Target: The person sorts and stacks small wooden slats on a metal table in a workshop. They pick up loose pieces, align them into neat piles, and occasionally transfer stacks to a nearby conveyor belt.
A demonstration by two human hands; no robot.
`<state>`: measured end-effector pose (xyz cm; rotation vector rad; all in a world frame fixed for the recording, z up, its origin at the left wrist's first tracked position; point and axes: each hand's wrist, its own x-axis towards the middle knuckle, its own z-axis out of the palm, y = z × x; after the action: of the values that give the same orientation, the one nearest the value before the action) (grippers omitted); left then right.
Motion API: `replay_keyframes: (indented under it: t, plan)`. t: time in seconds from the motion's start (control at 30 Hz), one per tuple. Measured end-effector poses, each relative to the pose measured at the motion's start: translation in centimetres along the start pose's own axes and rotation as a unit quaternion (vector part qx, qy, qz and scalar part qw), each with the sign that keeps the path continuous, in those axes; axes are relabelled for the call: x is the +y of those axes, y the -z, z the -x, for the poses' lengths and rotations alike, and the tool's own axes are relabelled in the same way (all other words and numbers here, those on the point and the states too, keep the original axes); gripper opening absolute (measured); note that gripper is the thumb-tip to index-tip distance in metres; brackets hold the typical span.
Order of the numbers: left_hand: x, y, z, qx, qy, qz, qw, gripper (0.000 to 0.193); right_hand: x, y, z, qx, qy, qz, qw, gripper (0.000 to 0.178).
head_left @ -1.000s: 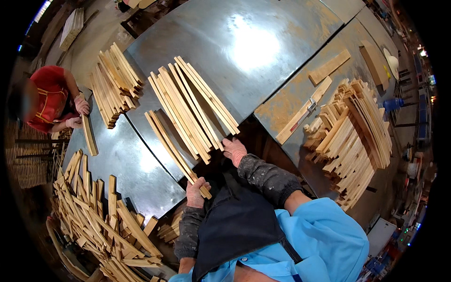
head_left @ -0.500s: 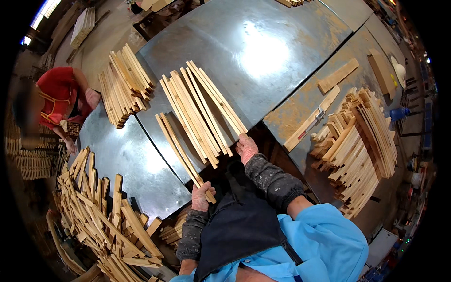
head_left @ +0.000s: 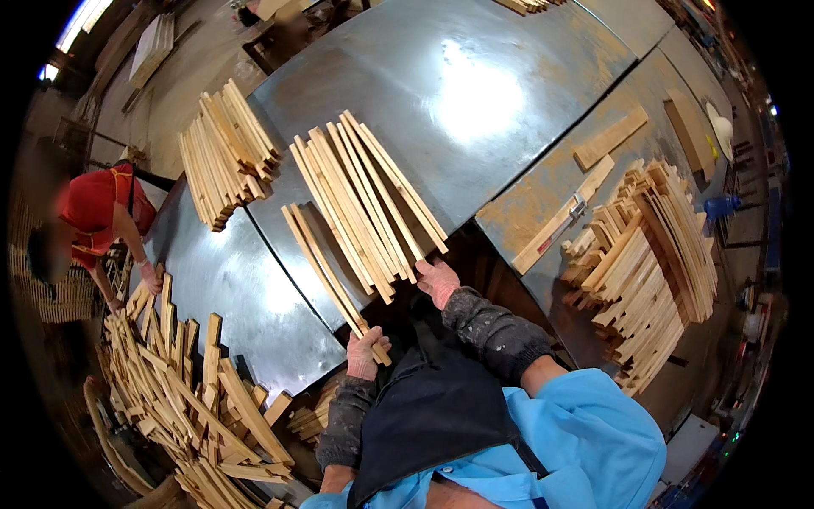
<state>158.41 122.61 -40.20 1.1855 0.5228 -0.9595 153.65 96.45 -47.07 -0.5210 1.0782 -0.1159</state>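
Left hand: I see the left hand (head_left: 365, 352), in a pale pinkish glove, clamped on the near end of a pair of wooden strips (head_left: 326, 273).
The pair: it slants across the table (head_left: 373, 68), left of the middle row, its near end poking past the edge.
Right hand: the right hand (head_left: 437, 282), gloved alike, is at the near ends of the middle row of strips (head_left: 348, 204); I cannot tell whether its fingers close on one.
Middle row: strips lie side by side, the rightmost ones splayed from the others.
Far left: a stack of strips (head_left: 222, 161) sits on the table.
Near left: a jumbled heap of strips (head_left: 182, 382); a co-worker in red (head_left: 89, 208) leans over its far end.
Right: a big stack of pieces (head_left: 649, 271), with a board (head_left: 543, 242) bearing a metal tool (head_left: 577, 206) just beside it.
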Motion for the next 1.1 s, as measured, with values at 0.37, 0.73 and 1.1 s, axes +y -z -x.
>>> replay_keyframes:
  t: [0.37, 0.73, 1.1]
  plan:
    - [-0.5, -0.6, 0.4, 0.036, -0.051, -0.037, 0.997, 0.043, 1.3, 3.7, -0.7, -0.109, -0.064, 0.101, 0.987, 0.091]
    - [-2.1, -1.2, -0.5, 0.038, -0.08, -0.031, 0.996, 0.058, -1.6, 9.3, 0.2, -0.169, -0.136, 0.075, 0.973, 0.022]
    - [-3.1, 2.9, 7.1, 0.159, -0.202, 0.063, 0.964, 0.059, -4.3, 6.8, 3.2, -0.262, -0.113, 0.35, 0.892, 0.019]
